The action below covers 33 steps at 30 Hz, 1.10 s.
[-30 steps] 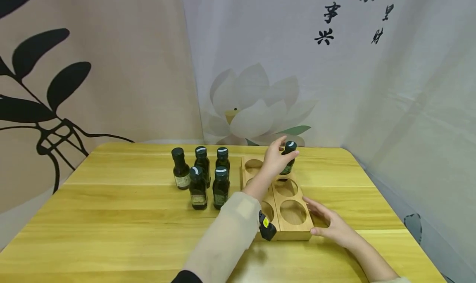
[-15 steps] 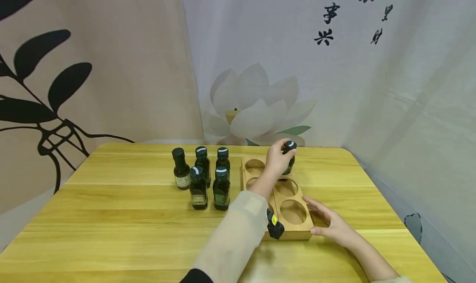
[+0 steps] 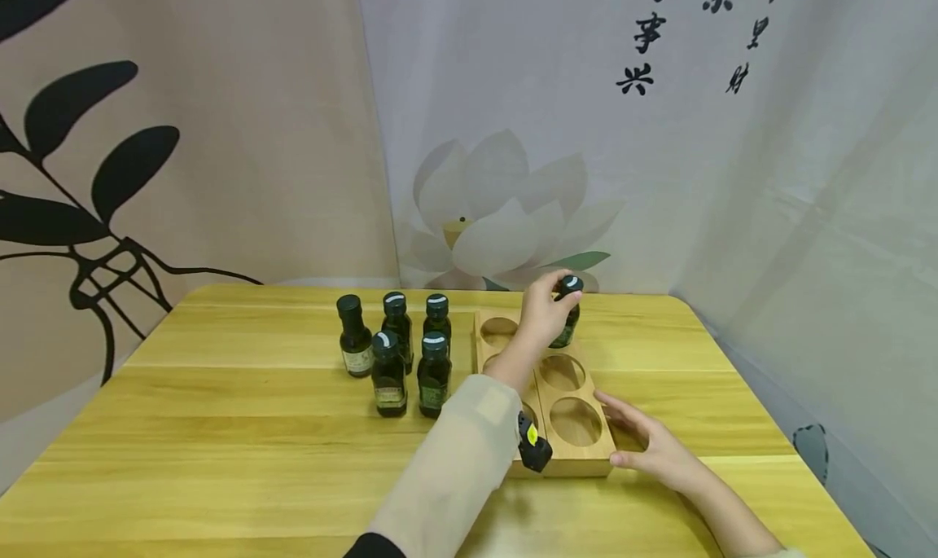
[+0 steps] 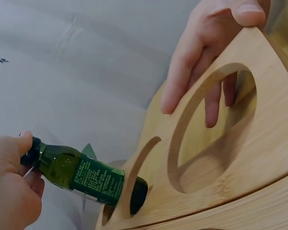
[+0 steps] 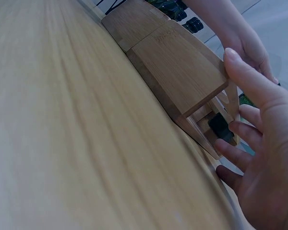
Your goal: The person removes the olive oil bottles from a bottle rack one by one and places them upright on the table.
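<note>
My left hand pinches a dark green glass bottle by its black cap. In the left wrist view the bottle has a green printed label, and its dark base reaches down through the far right hole of a wooden bottle rack. My right hand lies at the rack's near right corner. Its thumb touches the corner, and its loosely extended fingers are along the right side. My left forearm hides part of the rack's left row.
Several dark bottles with black caps stand upright left of the rack; the one at the far left has a pale label. They all share the wooden table. A printed cloth hangs behind it.
My left hand's fingers have drawn in around the cap. The bottle has risen slightly, and its base no longer shows through the neighbouring hole in the head view. My right hand stays put.
</note>
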Available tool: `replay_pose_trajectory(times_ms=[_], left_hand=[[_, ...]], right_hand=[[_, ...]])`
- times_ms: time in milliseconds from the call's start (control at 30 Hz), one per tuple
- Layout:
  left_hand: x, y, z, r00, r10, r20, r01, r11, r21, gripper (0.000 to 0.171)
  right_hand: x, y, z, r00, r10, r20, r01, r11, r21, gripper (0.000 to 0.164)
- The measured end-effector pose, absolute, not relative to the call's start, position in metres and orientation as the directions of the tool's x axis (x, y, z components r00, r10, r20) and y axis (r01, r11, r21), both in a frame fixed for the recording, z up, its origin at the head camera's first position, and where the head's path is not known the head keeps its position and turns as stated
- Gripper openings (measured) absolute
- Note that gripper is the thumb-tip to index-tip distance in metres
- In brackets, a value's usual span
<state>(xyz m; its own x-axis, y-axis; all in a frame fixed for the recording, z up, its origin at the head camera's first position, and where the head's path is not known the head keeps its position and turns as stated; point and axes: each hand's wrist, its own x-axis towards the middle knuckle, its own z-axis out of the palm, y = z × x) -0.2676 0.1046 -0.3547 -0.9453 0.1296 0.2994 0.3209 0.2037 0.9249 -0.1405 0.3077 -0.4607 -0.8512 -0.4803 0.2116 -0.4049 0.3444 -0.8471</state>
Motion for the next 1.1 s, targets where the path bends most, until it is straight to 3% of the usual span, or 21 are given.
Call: replay_pose_trajectory(times_ms=[1100], left_hand=[[-0.232,0.061,-0.264,-0.808,0.176,0.563,0.586,0.142,0.797,0.034]], right_hand=[[-0.141,0.308,-0.461,-0.853,-0.484,0.198,-0.396,0.350,-0.849,0.075]])
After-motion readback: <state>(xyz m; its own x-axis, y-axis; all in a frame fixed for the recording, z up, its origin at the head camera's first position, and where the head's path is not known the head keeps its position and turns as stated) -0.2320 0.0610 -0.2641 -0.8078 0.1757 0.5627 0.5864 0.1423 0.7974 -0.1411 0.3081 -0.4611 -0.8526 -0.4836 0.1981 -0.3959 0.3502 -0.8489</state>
